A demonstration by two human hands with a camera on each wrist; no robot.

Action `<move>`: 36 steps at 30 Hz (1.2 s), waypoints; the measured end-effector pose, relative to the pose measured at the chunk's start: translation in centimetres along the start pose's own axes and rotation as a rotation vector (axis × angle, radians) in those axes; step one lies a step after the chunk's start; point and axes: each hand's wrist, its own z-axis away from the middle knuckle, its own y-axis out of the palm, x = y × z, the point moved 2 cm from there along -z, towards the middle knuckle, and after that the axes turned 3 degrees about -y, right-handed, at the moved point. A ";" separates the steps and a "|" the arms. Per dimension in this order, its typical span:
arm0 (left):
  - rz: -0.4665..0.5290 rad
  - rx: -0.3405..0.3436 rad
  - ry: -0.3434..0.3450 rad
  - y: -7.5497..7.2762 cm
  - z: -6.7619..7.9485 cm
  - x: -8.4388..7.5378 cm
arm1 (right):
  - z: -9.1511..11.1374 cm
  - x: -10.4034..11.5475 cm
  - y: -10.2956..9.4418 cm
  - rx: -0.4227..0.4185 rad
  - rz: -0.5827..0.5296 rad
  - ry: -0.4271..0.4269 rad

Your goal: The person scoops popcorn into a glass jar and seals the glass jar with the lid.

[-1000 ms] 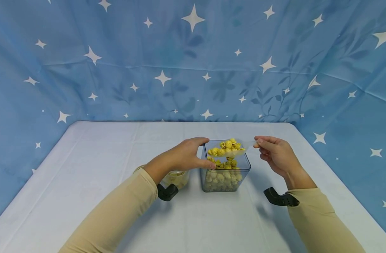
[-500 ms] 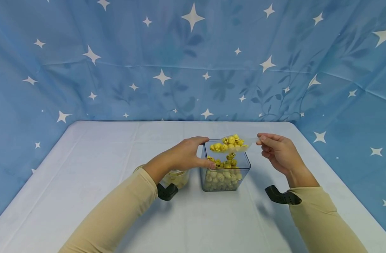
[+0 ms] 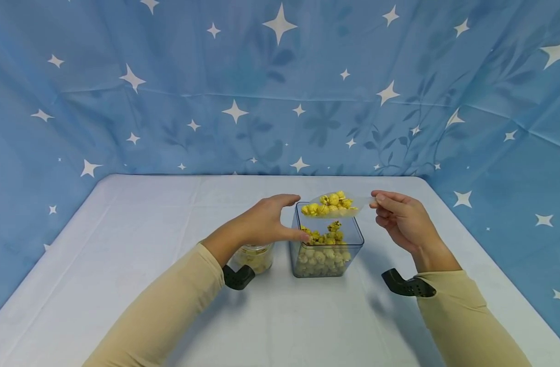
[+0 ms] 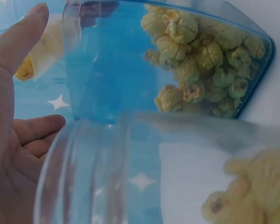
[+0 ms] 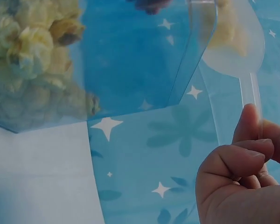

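My right hand (image 3: 403,218) pinches the handle of a translucent plastic scoop (image 5: 248,58) between thumb and fingers. Yellow popcorn (image 3: 331,205) fills the scoop, which hovers over the mouth of a clear square container (image 3: 352,233). More popcorn lies in the lower part of that container. At its left side my left hand (image 3: 271,220) is spread, thumb and fingers apart around the near left corner. In the left wrist view, the thumb and fingers stand a little off the container wall.
A round clear jar (image 3: 258,259) with popcorn inside stands left of the container, partly behind my left wrist. A white cloth covers the table (image 3: 170,204). A blue star-patterned curtain (image 3: 261,137) hangs behind it.
My left hand has eased slightly left, off the container's rim. The scoop of popcorn rose a little with my right hand, then shifted slightly back left.
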 end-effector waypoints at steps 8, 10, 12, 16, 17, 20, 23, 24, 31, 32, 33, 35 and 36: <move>0.030 -0.040 0.017 -1.8 1.7 1.0 | -0.1 0.1 1.4 0.029 -0.036 -0.025; 0.041 -0.058 0.017 -2.3 2.3 1.3 | -0.1 0.2 1.8 0.028 -0.039 -0.034; 0.058 -0.074 0.014 -2.7 2.8 1.6 | -0.2 0.4 2.3 0.027 -0.040 -0.041; 0.080 -0.103 0.012 -3.1 3.7 2.3 | -0.4 0.7 3.4 0.025 -0.020 -0.051; 0.086 -0.109 0.018 -3.2 3.9 2.5 | -0.4 0.7 3.7 0.022 -0.013 -0.052; 0.092 -0.125 0.039 -3.4 4.7 3.1 | -0.4 0.9 4.7 0.020 0.010 -0.055; 0.101 -0.132 0.046 -3.6 5.6 3.7 | -0.3 0.8 5.5 0.026 0.043 -0.043; 0.102 -0.133 0.045 -3.7 5.9 4.0 | -0.3 0.8 5.7 0.031 0.055 -0.038; 0.108 -0.137 0.023 -3.1 7.3 5.7 | -0.2 0.4 7.2 0.034 0.122 -0.023; 0.113 -0.136 0.017 -2.9 7.4 6.0 | -0.3 0.4 7.3 0.030 0.133 -0.022; 0.118 -0.137 0.013 -2.8 7.4 6.2 | -0.3 0.4 7.4 0.026 0.144 -0.022; 0.128 -0.136 0.000 -2.5 7.6 6.7 | -0.4 0.3 7.6 0.016 0.166 -0.022; 0.132 -0.135 -0.008 -2.4 7.6 6.9 | -0.4 0.3 7.7 0.010 0.179 -0.023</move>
